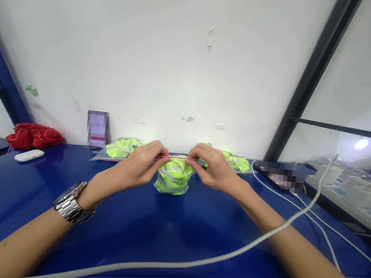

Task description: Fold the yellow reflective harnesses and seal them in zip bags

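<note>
A clear zip bag [173, 178] stands upright on the blue table, packed with folded neon-yellow fabric that has silvery stripes. My left hand [144, 163] pinches the left end of the bag's red-lined top edge between thumb and fingers. At the other end of that edge, my right hand [211, 165] pinches in the same way. The edge is drawn straight between the two hands. Behind my left hand lies another bag of neon-yellow fabric [122, 147], and a further one [236, 162] lies behind my right hand, each partly hidden.
On the left are a red cloth bundle [35, 136], a white earbud case [29, 155] and a phone [97, 129] leaning on the wall. A power strip with chargers [350, 189] and another phone [277, 176] lie right. A white cable [208, 262] crosses the foreground.
</note>
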### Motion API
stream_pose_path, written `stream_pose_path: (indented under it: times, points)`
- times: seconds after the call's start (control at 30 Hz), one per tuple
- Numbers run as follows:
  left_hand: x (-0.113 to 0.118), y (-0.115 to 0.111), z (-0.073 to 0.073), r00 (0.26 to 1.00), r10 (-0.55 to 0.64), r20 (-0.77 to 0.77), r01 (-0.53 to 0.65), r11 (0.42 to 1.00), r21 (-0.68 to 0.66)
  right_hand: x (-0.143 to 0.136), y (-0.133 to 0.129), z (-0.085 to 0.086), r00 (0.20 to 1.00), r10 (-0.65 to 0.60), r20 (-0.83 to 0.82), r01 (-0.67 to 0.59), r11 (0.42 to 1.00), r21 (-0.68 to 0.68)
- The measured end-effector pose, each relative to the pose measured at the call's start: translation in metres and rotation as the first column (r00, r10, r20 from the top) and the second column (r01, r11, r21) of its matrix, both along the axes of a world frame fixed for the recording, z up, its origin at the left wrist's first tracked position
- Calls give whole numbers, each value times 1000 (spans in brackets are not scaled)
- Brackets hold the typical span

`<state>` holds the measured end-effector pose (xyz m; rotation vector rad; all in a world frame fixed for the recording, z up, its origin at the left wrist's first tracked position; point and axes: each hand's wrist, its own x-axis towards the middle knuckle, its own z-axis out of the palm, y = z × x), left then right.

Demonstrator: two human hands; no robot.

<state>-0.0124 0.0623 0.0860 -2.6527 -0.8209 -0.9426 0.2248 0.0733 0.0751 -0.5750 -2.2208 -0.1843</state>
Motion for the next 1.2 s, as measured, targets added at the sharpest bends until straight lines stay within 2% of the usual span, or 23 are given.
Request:
stream_pose_path:
  times: [0.2,0.37,0.5,0.83,0.97,1.07,1.2]
  points:
    - [2,-1,-3,999,-13,-49,16,999,50,-1,-2,-3,1000,13,-23,-12,998,64]
    - [2,-5,1,1000,-14,-14,13,1000,-25,-2,-5,-3,999,16,-46,-15,999,33]
    - [5,-10,5,998,-31,-56,27,997,-67,-5,-6,-2,997,69,-41,-69,998,13]
    - [13,-16,2,980,41,-194,-20,993,113,-12,-12,-5,997,73,5,-73,996,46]
    - [12,-16,3,986,17,-165,1,994,106,-12,-12,-6,998,56,-16,-55,997,48]
    - [11,-19,4,978,27,-207,-8,995,96,-12,-13,-6,997,76,-14,-75,996,51]
    - [11,-24,5,961,73,-269,-33,988,148,-12,-14,-6,994,110,5,-111,993,40]
